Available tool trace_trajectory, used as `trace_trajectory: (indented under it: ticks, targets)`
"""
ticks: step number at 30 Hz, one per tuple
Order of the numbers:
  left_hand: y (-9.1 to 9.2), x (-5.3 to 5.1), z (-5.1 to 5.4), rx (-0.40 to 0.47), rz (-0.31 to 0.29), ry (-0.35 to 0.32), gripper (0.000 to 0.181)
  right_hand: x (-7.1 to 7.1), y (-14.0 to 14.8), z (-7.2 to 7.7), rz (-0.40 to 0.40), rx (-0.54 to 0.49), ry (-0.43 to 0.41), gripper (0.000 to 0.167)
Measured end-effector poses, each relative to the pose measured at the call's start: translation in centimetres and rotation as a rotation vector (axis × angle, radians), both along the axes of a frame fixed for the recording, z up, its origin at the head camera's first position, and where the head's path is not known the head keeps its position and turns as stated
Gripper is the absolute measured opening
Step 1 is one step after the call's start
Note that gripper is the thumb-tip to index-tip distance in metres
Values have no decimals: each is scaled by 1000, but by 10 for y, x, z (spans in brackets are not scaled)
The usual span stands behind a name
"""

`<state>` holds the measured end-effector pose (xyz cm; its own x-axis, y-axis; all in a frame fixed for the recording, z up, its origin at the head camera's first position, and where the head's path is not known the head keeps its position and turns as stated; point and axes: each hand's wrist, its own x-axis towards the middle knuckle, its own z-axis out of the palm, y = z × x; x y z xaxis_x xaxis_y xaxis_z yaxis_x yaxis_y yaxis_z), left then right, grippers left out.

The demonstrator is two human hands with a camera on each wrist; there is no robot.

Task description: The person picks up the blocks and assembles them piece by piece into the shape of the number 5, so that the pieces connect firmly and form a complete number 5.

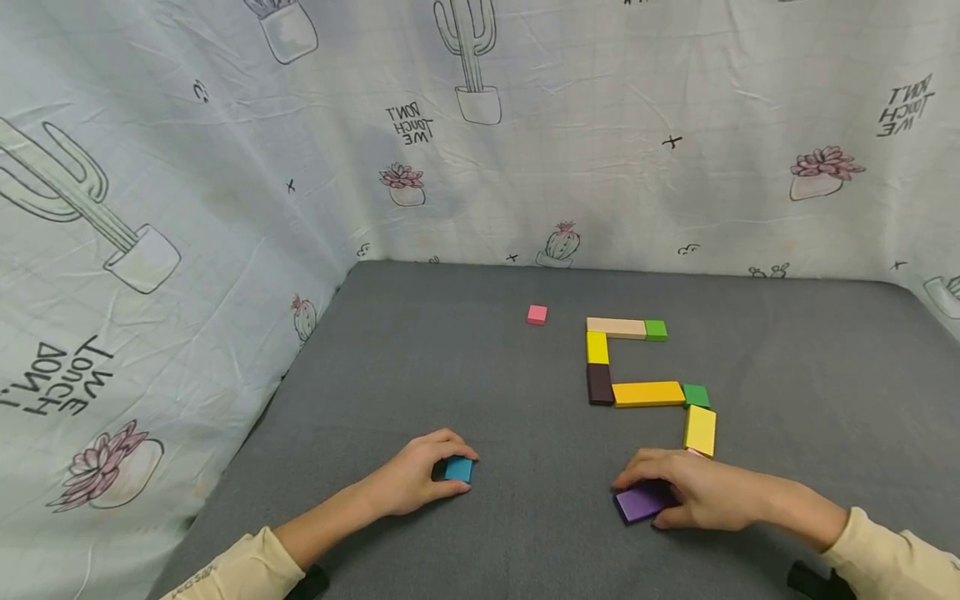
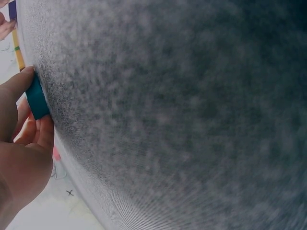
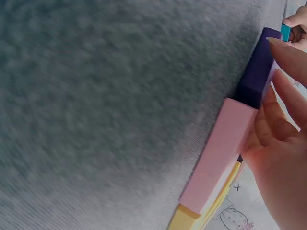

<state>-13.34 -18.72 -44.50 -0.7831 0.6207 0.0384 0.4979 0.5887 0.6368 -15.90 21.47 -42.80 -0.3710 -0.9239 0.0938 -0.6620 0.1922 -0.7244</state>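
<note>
In the head view my left hand (image 1: 411, 475) pinches a small blue block (image 1: 459, 470) between thumb and fingers, low on the grey cloth. My right hand (image 1: 708, 493) holds a purple block (image 1: 641, 502) on the cloth, fingers at its far side and thumb at its near side. The right wrist view shows the purple block's end against a long pink block (image 3: 218, 155), which my hand mostly covers in the head view. Beyond the pink block comes a yellow block (image 1: 701, 430).
The bent line continues with a green block (image 1: 696, 396), an orange-yellow bar (image 1: 648, 394), a dark brown block (image 1: 600, 385), a bright yellow block (image 1: 597, 347), a tan bar (image 1: 617, 328) and a light green block (image 1: 656, 331). A small pink-red block (image 1: 537, 315) lies apart. Patterned white curtain (image 1: 600, 167) borders the table.
</note>
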Motion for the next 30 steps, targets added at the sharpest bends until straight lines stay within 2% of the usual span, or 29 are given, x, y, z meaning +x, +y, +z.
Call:
trace_trajectory:
  ticks: [3, 6, 11, 17, 20, 24, 30]
  targets:
    - [-1, 1, 0, 3, -1, 1, 31, -5, -2, 4, -19, 7, -61, 39]
    - [-1, 2, 0, 9, -6, 5, 31, -15, -6, 12, -75, 16, -81, 37]
    - [-1, 0, 1, 10, -8, 11, 31, -41, -13, 29, -249, 27, -120, 40]
    - [0, -1, 3, 1, -6, -4, 32, -79, -24, 48, -479, 44, -274, 46]
    - [0, -1, 3, 0, -5, -7, 31, -97, -28, 53, -563, 38, -335, 50]
    - [1, -2, 2, 13, -9, 2, 31, -120, -35, 56, -630, 4, -407, 51]
    - [0, -2, 1, 24, -12, 1, 30, -146, -49, 59, -695, -83, -579, 53]
